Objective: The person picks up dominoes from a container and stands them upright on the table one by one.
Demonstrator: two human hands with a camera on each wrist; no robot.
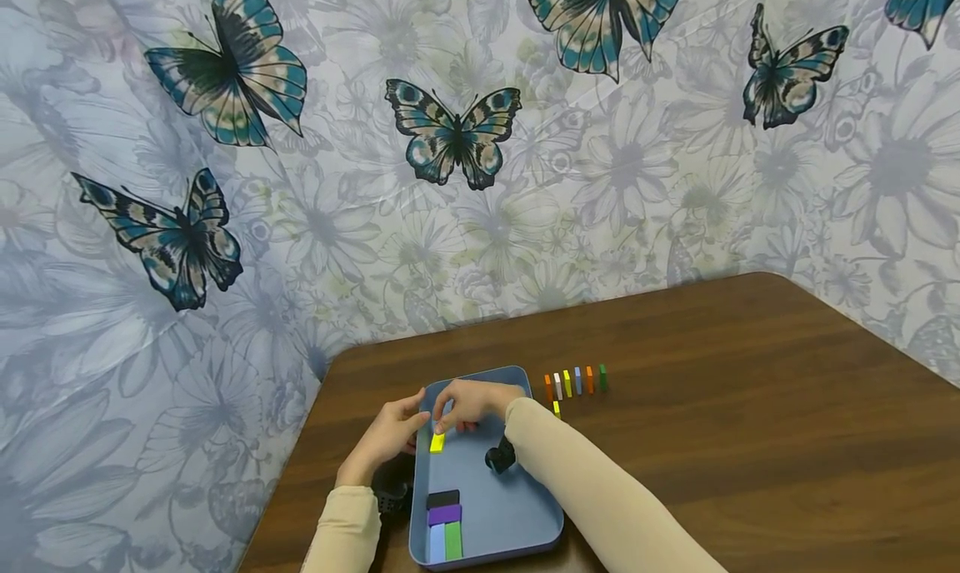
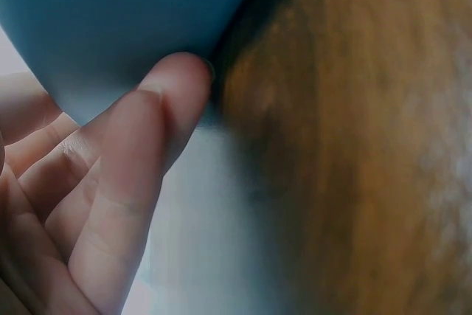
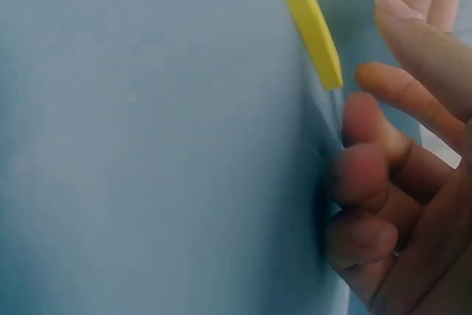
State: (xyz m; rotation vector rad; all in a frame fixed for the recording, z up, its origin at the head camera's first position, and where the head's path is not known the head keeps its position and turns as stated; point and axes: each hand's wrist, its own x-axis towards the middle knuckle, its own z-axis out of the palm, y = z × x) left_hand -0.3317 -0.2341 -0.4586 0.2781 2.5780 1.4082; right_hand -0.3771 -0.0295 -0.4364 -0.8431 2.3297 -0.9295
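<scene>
Right fingers point(image 3: 361, 175) near yellow block point(image 3: 313, 29) | sleeve point(image 1: 592, 481) across tray point(image 1: 510, 506) | block row point(image 1: 578, 381) outside

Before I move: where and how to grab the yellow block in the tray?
Pinch the yellow block by its short ends, probably from above: it's a slim bar lying lengthwise close beside the side wall of the blue tray, leaving little finger room on that long side.

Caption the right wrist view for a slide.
Right-hand fingers beside a yellow block in a blue tray.
</scene>
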